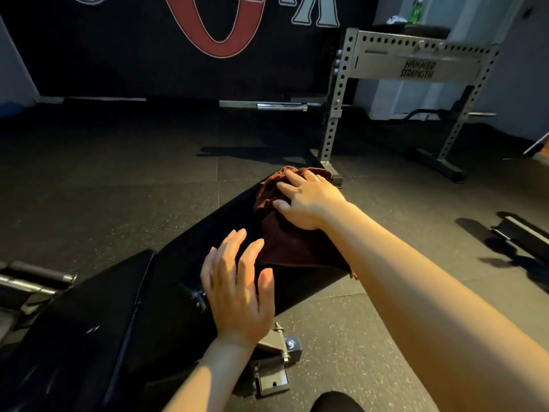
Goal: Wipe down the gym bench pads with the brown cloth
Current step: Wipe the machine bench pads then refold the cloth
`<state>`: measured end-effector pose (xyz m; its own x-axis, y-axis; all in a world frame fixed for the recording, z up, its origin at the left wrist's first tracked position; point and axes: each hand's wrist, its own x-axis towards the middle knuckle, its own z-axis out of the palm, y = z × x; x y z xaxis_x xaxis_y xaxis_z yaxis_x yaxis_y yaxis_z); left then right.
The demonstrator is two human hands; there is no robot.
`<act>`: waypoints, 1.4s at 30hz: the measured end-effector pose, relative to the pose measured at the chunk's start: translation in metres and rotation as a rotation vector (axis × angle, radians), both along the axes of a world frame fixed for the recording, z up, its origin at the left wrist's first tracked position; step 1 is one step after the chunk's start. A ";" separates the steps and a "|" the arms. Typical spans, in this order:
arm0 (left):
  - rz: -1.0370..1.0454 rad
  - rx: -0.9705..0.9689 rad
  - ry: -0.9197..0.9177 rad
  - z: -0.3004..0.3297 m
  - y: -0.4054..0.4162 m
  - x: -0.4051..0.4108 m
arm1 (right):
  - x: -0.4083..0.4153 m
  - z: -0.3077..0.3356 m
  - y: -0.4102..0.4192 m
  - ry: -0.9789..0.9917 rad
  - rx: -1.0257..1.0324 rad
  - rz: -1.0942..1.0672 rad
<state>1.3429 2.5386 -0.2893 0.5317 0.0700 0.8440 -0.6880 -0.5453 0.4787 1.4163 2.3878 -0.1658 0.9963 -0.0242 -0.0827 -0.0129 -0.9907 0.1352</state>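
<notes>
Fingers (289, 176) of right hand (309, 200) spread flat, pressing brown cloth (292, 245) onto far end of long black bench pad (184, 263). Left hand (237, 286) nearer, fingers straight and slightly apart, resting on same pad just beside cloth's near edge. Second pad (74, 337) adjoining at lower left. Perforated steel rack (416, 66) beyond, on dark rubber floor (118, 179).

Long black bench pad (208, 251), set diagonally above dark speckled rubber floor (118, 173). Directly on far end of pad: crumpled brown cloth (291, 245). Near middle of pad: small white scuffed patch (197, 295). Beside it, second black pad (74, 337).
</notes>
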 end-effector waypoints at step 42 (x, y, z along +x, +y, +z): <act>0.298 0.012 0.192 -0.085 0.129 0.009 | -0.036 -0.023 0.058 0.028 -0.170 -0.123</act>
<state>1.3517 2.6681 -0.3741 0.6386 0.2366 0.7322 -0.3960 -0.7149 0.5763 1.3804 2.4459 -0.1892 0.9824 -0.1613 -0.0943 -0.1262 -0.9449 0.3022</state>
